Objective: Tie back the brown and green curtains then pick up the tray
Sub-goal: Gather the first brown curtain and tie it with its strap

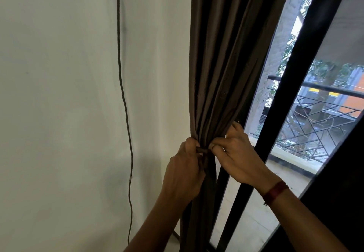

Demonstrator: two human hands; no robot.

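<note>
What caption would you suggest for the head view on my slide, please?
The left hand and right hand pinch the tie-back around the gathered brown curtain beside a balcony window.

White wall (69, 94) on the left, plain, w/ faint marks. A thin dark cable (126, 104) runs down it, clipped near the top and again lower down. On the right, a window w/ black frame bars (285, 94) and daylight coming thru the glass. Outside: balcony floor (252, 212), metal railing (325, 114) w/ a diagonal pattern, a brick pillar (283, 25), green trees (315, 70), and an orange-yellow bldg (354, 98) beyond.
</note>
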